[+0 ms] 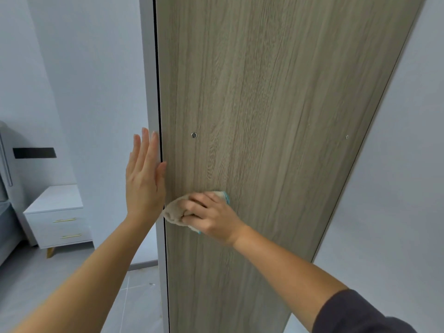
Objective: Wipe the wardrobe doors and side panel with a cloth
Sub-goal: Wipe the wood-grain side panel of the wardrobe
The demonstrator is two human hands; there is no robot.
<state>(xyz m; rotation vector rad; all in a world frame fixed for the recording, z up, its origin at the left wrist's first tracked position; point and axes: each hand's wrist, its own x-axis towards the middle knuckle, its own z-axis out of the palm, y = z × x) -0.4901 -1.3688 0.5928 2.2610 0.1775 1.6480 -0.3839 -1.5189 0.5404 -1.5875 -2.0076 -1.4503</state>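
Cloth (173,213) lies mostly hidden under right hand (213,216) on side panel (264,116).

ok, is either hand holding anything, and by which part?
Right hand grips the cloth, fingers curled over its bunched middle, on the side panel. Left hand holds nothing, flat on the white door edge.

The side panel (276,116) shows grey-brown wood grain, smooth, low in sheen; its round fitting (194,135) is shiny metal. The door edge (150,68) is matt pale grey. The cloth (171,213) is soft beige fabric, teal-bordered. The nightstand (55,203) is smooth white, its handles (64,220) brass-coloured.
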